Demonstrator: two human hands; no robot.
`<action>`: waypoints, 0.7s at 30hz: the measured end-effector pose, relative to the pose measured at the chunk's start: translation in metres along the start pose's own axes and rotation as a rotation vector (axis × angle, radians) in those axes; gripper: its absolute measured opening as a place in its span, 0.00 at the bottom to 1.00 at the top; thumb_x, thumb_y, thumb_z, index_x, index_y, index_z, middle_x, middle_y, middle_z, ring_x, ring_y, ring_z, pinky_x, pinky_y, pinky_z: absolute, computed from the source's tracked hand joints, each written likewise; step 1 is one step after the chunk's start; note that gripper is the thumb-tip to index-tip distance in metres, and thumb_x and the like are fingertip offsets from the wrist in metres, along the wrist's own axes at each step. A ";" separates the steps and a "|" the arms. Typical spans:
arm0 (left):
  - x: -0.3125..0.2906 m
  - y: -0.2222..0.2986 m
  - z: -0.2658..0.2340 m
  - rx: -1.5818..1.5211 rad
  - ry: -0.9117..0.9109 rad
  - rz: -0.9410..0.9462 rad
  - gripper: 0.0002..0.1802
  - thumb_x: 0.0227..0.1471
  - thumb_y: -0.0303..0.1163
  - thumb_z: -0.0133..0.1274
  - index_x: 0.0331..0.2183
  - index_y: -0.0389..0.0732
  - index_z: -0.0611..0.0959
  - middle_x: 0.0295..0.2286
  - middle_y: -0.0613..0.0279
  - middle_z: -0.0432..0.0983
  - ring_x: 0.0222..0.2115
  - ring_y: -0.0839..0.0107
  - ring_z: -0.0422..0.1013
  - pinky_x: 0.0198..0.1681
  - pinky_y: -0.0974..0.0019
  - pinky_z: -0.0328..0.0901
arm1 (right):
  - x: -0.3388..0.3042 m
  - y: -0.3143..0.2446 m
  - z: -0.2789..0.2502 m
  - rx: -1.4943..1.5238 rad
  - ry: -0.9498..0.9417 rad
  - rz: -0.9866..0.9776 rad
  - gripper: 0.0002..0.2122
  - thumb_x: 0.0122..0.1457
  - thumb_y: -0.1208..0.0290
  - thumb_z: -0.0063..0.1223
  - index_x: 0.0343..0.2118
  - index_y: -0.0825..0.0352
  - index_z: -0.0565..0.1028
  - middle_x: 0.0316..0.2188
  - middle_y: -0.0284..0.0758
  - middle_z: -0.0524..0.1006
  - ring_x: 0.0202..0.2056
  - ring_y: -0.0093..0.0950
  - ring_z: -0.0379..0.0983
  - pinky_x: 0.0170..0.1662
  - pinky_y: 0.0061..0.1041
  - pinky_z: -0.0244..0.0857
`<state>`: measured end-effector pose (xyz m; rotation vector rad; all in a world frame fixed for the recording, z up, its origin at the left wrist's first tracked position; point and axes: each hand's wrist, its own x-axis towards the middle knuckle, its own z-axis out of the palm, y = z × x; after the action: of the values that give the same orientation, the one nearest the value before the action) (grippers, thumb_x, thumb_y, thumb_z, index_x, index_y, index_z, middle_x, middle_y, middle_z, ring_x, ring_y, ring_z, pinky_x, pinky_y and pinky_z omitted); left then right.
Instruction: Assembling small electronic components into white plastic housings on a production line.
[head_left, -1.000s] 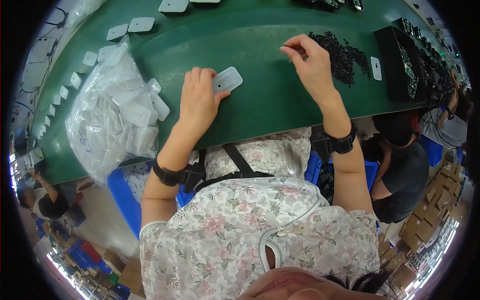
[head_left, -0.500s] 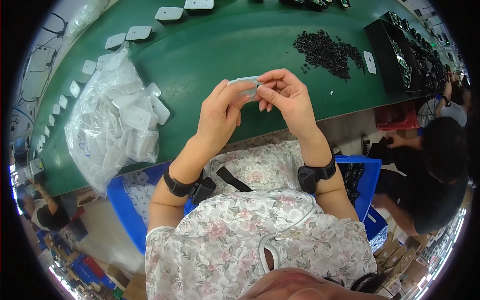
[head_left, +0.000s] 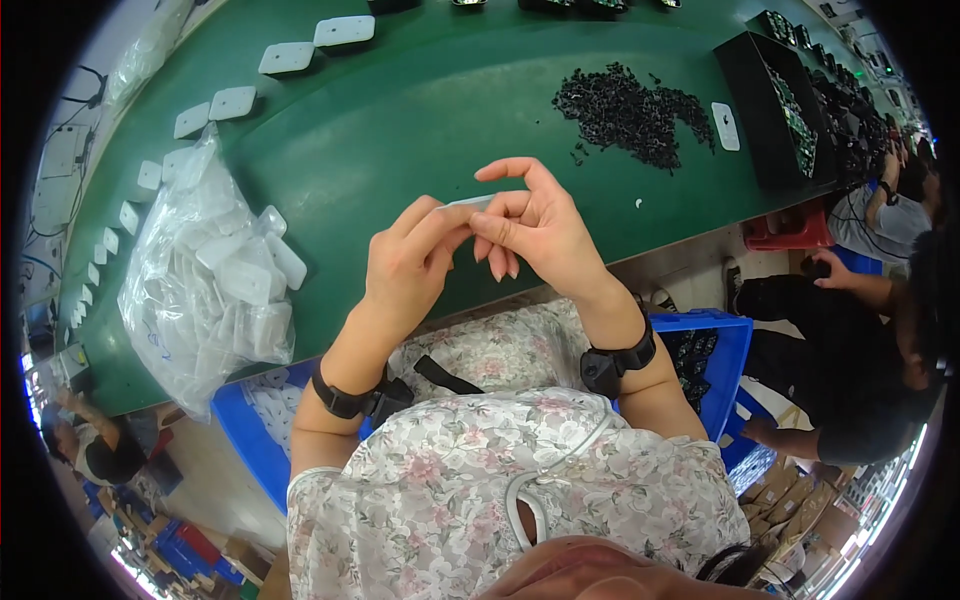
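A thin white plastic cover (head_left: 466, 203) is held above the green table, seen nearly edge-on and mostly hidden by fingers. My left hand (head_left: 405, 262) is closed around its left side, thumb below and fingers on top. At its right end, my right hand (head_left: 540, 232) pinches with the thumb against the bent fingers, while the index finger is raised and curved away. Whether a small part sits under the right thumb cannot be made out. Farther off to the right on the table lies a pile of small black parts (head_left: 640, 115).
A clear plastic bag of white covers (head_left: 205, 270) lies on the left of the green table (head_left: 400, 120). White-topped pieces (head_left: 345, 32) line the far left edge. At right are a lone white cover (head_left: 725, 127) and a black box with circuit boards (head_left: 760, 120). Blue bins (head_left: 725, 370) flank me; co-workers sit nearby.
Both hands have come slightly nearer to my body. My right index finger has lifted off the cover, and the cover has turned more edge-on. The whole view has shifted a little.
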<state>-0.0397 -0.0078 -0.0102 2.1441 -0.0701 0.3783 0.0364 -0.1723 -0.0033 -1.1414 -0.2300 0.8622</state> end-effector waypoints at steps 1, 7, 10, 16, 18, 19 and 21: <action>0.000 0.000 -0.001 -0.072 -0.013 -0.038 0.12 0.47 0.18 0.56 0.35 0.42 0.82 0.23 0.61 0.71 0.17 0.70 0.70 0.18 0.69 0.64 | 0.000 -0.004 0.001 -0.002 0.003 0.000 0.17 0.61 0.75 0.53 0.49 0.69 0.61 0.22 0.35 0.75 0.18 0.19 0.71 0.19 0.14 0.61; 0.003 0.006 -0.006 -0.376 -0.004 -0.295 0.05 0.53 0.21 0.55 0.35 0.36 0.80 0.23 0.65 0.74 0.15 0.79 0.69 0.16 0.75 0.60 | 0.000 -0.014 0.014 -0.302 0.088 -0.111 0.08 0.59 0.79 0.54 0.40 0.71 0.70 0.25 0.34 0.75 0.22 0.18 0.73 0.23 0.14 0.64; 0.008 0.012 -0.016 -0.614 -0.011 -0.463 0.04 0.56 0.23 0.54 0.35 0.34 0.79 0.23 0.65 0.75 0.14 0.81 0.68 0.16 0.77 0.59 | 0.003 -0.024 0.021 -0.443 0.155 -0.262 0.03 0.57 0.82 0.54 0.34 0.72 0.75 0.26 0.33 0.75 0.24 0.19 0.73 0.26 0.16 0.66; 0.011 0.015 -0.034 -0.771 -0.035 -0.543 0.08 0.58 0.24 0.51 0.41 0.35 0.77 0.24 0.62 0.75 0.16 0.79 0.69 0.16 0.77 0.60 | 0.017 -0.046 0.027 -1.014 0.080 -0.664 0.05 0.52 0.84 0.58 0.31 0.70 0.76 0.26 0.33 0.74 0.22 0.20 0.69 0.24 0.18 0.63; 0.016 0.023 -0.037 -0.857 0.043 -0.559 0.10 0.58 0.23 0.50 0.43 0.34 0.76 0.26 0.60 0.75 0.18 0.77 0.71 0.19 0.76 0.63 | 0.018 -0.046 0.029 -1.004 0.092 -0.638 0.05 0.52 0.83 0.59 0.31 0.69 0.76 0.25 0.32 0.73 0.21 0.18 0.67 0.23 0.18 0.61; 0.017 0.026 -0.037 -0.937 0.108 -0.570 0.11 0.59 0.22 0.49 0.45 0.33 0.74 0.29 0.58 0.76 0.21 0.75 0.73 0.21 0.75 0.66 | 0.019 -0.046 0.031 -0.991 0.119 -0.615 0.05 0.51 0.83 0.60 0.30 0.69 0.75 0.25 0.32 0.73 0.21 0.17 0.66 0.22 0.17 0.59; 0.012 0.022 -0.031 -0.946 0.142 -0.528 0.13 0.59 0.21 0.48 0.46 0.32 0.73 0.31 0.55 0.76 0.25 0.73 0.75 0.27 0.74 0.69 | 0.018 -0.043 0.031 -0.982 0.115 -0.572 0.05 0.50 0.82 0.60 0.30 0.68 0.75 0.25 0.31 0.72 0.20 0.16 0.65 0.22 0.17 0.57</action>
<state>-0.0395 0.0062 0.0269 1.1332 0.3328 0.1295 0.0514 -0.1440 0.0431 -1.8868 -0.9005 0.1250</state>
